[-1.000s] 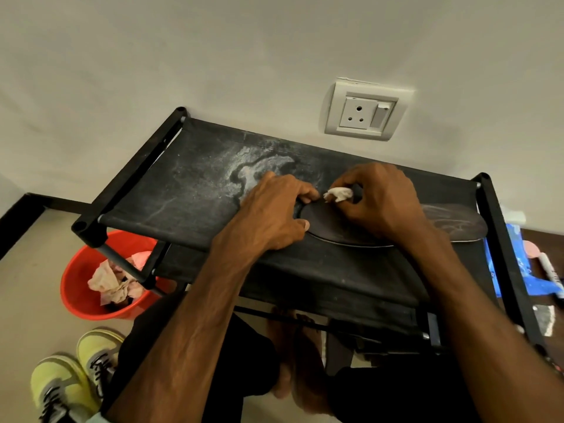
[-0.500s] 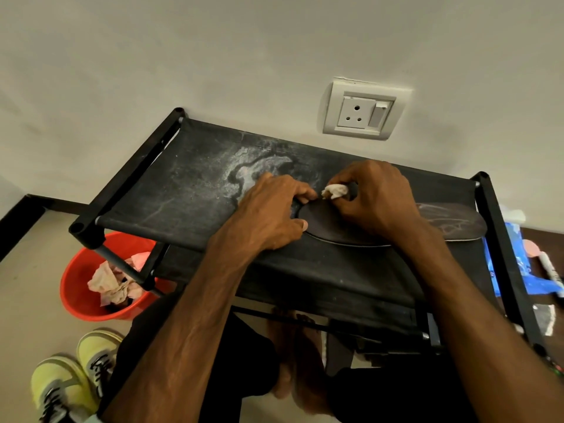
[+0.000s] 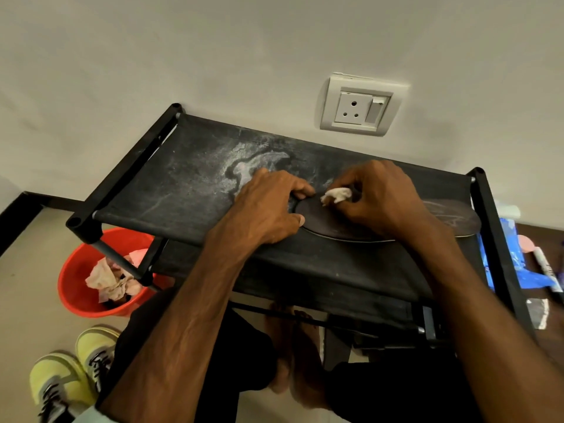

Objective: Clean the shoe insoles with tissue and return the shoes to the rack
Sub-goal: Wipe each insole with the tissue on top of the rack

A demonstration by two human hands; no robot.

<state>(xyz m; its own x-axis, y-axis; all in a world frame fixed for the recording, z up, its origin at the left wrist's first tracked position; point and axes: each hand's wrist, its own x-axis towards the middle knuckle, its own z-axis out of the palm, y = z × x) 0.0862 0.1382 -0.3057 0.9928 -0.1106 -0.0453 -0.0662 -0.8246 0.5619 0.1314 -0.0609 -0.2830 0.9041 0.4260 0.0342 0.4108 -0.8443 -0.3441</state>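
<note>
Dark insole [image 3: 332, 224] lies flat on the shoe rack's top fabric shelf [image 3: 183, 190]. Left hand [image 3: 268, 209] grips its left end, thumb and forefinger curled at the edges; heel or toe, hard to tell. Right hand [image 3: 381, 199] pinches a white tissue wad [image 3: 335, 195] against the insole. Yellow sneakers [image 3: 61, 380] stand on the floor near a red bucket [image 3: 76, 270].

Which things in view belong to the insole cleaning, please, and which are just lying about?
In the job: dark insole, held by the left hand; tissue, pinched by the right hand; shoe rack; yellow sneakers; red bucket of used tissues.
Lying about: wall socket; blue packet; marker pen.
</note>
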